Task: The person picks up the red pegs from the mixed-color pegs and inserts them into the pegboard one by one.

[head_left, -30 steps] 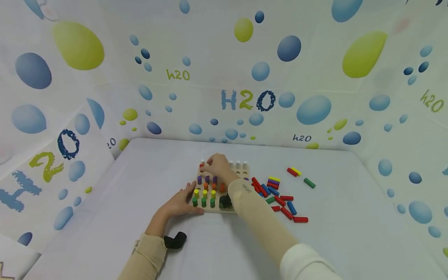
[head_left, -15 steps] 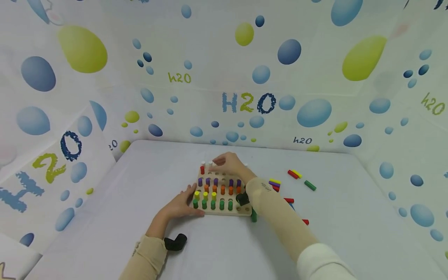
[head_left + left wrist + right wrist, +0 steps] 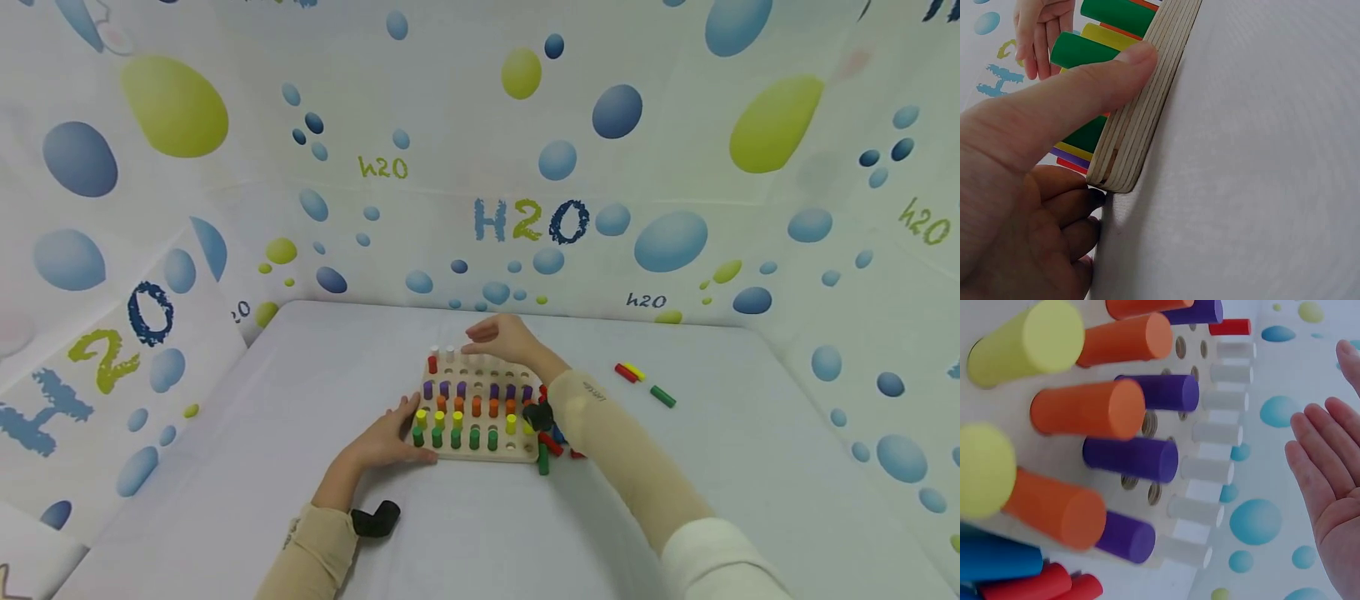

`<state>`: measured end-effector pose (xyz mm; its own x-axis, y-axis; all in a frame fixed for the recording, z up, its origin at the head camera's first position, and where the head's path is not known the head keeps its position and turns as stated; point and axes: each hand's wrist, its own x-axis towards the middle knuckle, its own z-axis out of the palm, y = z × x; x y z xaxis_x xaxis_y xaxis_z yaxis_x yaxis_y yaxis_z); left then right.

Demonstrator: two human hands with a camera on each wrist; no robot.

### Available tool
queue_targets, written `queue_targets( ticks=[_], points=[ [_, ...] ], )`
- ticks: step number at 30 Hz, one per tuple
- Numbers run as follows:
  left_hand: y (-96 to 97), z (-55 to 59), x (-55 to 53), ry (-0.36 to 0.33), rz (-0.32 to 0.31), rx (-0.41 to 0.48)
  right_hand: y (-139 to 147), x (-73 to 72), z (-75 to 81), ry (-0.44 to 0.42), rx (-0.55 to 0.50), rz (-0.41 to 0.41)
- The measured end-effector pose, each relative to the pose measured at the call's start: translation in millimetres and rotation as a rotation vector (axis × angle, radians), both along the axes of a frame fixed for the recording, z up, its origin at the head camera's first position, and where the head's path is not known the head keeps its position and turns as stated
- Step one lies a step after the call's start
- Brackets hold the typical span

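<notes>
A wooden pegboard (image 3: 480,456) stands on the table with rows of coloured pegs upright in it. My left hand (image 3: 386,437) grips its near left corner; in the left wrist view the thumb (image 3: 1094,81) presses the layered front edge. Over the far row of white pegs (image 3: 1217,434) hovers my right hand (image 3: 506,340), fingers extended, nothing held. One red peg (image 3: 432,365) sits at the left end of the second row from the back, with bare holes beside it. Purple pegs (image 3: 1132,459), orange pegs (image 3: 1088,409), yellow pegs (image 3: 1054,337) and green pegs (image 3: 1079,50) fill much of the nearer rows.
Loose red pegs (image 3: 1029,581) and blue pegs (image 3: 997,559) lie right of the board, partly hidden by the right forearm. A green peg (image 3: 543,458) lies by its near right corner. Farther right lie red (image 3: 626,372), yellow (image 3: 634,370) and green (image 3: 663,396) pegs.
My right hand has moved away from the red peg at the left end, rightward and slightly up, uncovering that peg and two white ones. The left hand stays on the board's corner.
</notes>
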<state>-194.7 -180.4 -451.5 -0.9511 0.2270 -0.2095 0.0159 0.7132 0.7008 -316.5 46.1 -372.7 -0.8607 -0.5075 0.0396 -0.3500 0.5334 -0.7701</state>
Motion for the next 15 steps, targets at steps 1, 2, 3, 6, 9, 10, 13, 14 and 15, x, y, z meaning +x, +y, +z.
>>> queue_targets(
  ticks=[1, 2, 3, 6, 9, 10, 13, 14, 15],
  points=[
    [-0.2, 0.6, 0.1, 0.001, -0.001, 0.001, 1, -0.4, 0.0, -0.004, -0.007, 0.0],
    [-0.3, 1.2, 0.3, 0.002, -0.002, 0.001, 3, -0.8, 0.0, -0.008, -0.01, -0.003],
    [-0.4, 1.6, 0.5, 0.002, -0.002, 0.0, 4, -1.4, -0.3, -0.012, -0.014, -0.005],
    [-0.9, 1.9, 1.4, -0.004, 0.002, -0.002, 8, -2.7, -0.2, -0.023, -0.017, -0.013],
    [-0.8, 1.9, 2.4, -0.005, 0.0, 0.002, 11, -2.7, 1.3, -0.023, -0.016, -0.008],
    [-0.8, 1.8, 2.7, -0.005, -0.002, 0.006, 13, -2.6, 1.7, -0.022, -0.018, -0.006],
    [-0.5, 1.5, 3.3, -0.005, -0.004, 0.011, 17, -1.9, 2.4, -0.03, -0.034, 0.007],
    [-0.4, 1.3, 3.2, -0.002, -0.004, 0.009, 19, -1.8, 2.4, -0.032, -0.036, 0.007],
    [-0.1, 1.4, 3.1, -0.006, 0.001, 0.011, 21, -1.7, 2.7, -0.032, -0.038, 0.008]
  ],
)
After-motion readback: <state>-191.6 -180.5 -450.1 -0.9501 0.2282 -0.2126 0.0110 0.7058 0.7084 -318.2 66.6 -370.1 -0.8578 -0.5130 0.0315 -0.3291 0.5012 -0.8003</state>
